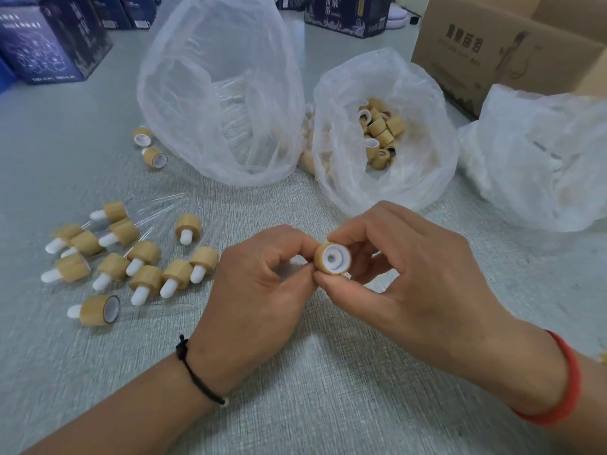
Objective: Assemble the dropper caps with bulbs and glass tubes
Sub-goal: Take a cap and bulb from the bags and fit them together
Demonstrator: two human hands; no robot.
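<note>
Both hands meet over the table's middle around one bamboo-coloured dropper cap [332, 259], its open white inside facing me. My right hand [414, 274] pinches the cap with thumb and fingers. My left hand [259, 280] has its fingers curled at the cap's left side, where a white bulb [297, 268] shows between the fingertips. Left of my hands lies a pile of assembled caps with white bulbs [131, 261], some with clear glass tubes [164, 205]. A plastic bag of loose caps [381, 133] sits behind my hands.
A large clear plastic bag [223, 93] holding glass tubes stands at back centre, and another white bag [538, 159] lies at right. A cardboard box [492, 44] is at back right, dark printed boxes [49, 41] at back left. Two loose caps [149, 147] lie near the big bag.
</note>
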